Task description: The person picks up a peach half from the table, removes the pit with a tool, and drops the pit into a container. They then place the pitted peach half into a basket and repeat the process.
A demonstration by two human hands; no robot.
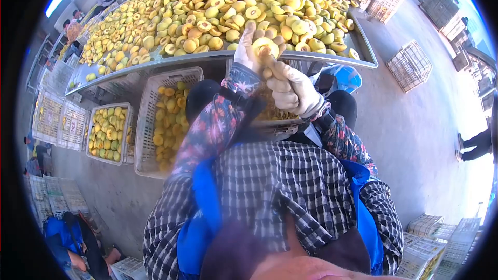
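Note:
My left hand (pixel 247 51), in a pale glove, holds a yellow peach half (pixel 263 45) at the near edge of the metal table, its thumb raised and its fingers behind the fruit. The peach's cut face with a brownish hollow is turned toward me. My right hand (pixel 295 91), also gloved, is closed just below and right of it, the thumb side reaching to the cut face. Whatever it grips is mostly hidden. Beyond both hands lies a big heap of peach halves (pixel 207 13). Under them, a crate (pixel 277 123) with scraps shows partly between my knees.
The metal table's rim (pixel 332 60) runs across in front of me. Left of my legs stand a large crate (pixel 147 119) and a smaller crate (pixel 124 105) of peaches. A blue bucket (pixel 350 77) is at right, a white crate (pixel 410 66) farther off. Other people sit along the left.

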